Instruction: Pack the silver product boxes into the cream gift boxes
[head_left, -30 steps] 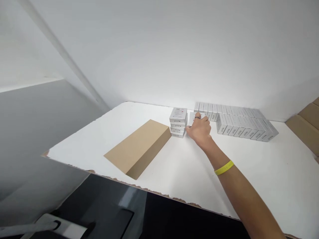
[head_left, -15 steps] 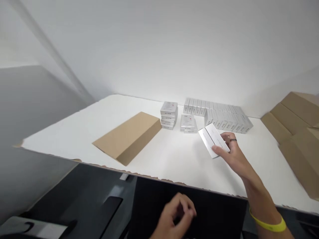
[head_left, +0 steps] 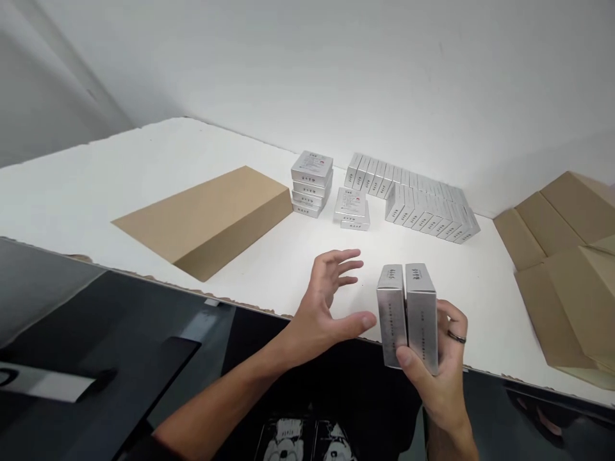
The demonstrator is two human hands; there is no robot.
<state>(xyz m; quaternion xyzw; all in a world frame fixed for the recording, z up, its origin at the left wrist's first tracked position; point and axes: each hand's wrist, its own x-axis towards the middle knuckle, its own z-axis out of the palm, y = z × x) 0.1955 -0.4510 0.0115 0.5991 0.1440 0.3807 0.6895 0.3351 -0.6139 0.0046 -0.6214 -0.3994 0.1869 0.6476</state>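
My right hand [head_left: 439, 374] grips two small silver boxes [head_left: 408, 314] side by side, upright, close to my body over the table's front edge. My left hand [head_left: 327, 301] is open with fingers spread, just left of those boxes and not touching them. On the white table [head_left: 120, 166] stand a stack of silver boxes [head_left: 312, 182], a shorter stack [head_left: 352, 208] to its right, and two long rows of silver boxes [head_left: 418, 205] standing on edge near the wall.
A flat brown cardboard box [head_left: 206, 214] lies on the left of the table. Several brown cardboard boxes [head_left: 567, 256] are piled at the right. A dark surface [head_left: 120, 358] lies below the table's ragged front edge.
My right hand has pulled the two silver boxes back from the rows toward my body and turned them upright. My left hand rose from below and opened beside them.
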